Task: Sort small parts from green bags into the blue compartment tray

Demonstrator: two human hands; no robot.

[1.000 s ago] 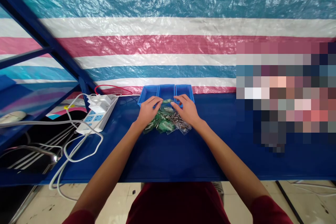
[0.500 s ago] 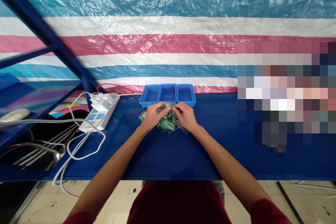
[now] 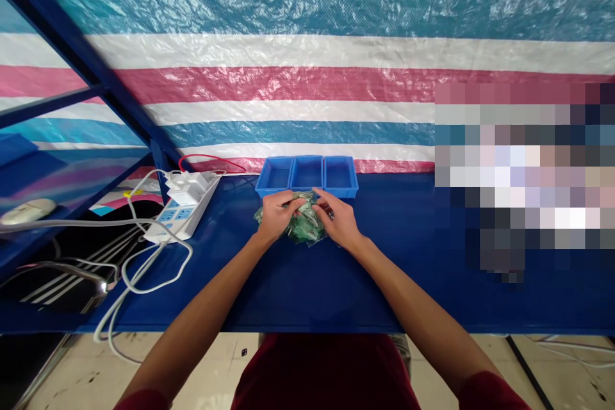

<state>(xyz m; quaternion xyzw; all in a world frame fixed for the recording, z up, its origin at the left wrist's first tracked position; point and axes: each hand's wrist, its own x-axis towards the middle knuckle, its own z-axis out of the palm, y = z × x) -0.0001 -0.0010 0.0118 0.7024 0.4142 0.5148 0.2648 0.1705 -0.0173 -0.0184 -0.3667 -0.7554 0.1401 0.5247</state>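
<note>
Left to right. Blue steel shelf frame point(image 3: 72, 57) at far left, white mouse-shaped object point(image 3: 27, 210) on its lower level. White cables point(image 3: 144, 255) loop over the edge of the blue tabletop point(image 3: 298, 288) to a white power strip point(image 3: 185, 214), with a white plug adapter point(image 3: 185, 187) seated in it. Red wire point(image 3: 211, 159) runs behind the strip.

Left hand point(image 3: 277, 216): clenched on the near-left side of a pile of green plastic packets point(image 3: 302, 225). Pile sits mid-table, right up against the front wall of a blue three-compartment tray point(image 3: 306, 176). Small metal parts point(image 3: 328, 210) show at the pile's right side, too small to identify. Right hand point(image 3: 339, 221): fingers curved down onto the pile, no clear grasp, can't tell if it's gripping.

Far right: pixelated patch point(image 3: 519, 173), unreadable. Striped blue, white and pink tarp point(image 3: 307, 51) behind everything.
</note>
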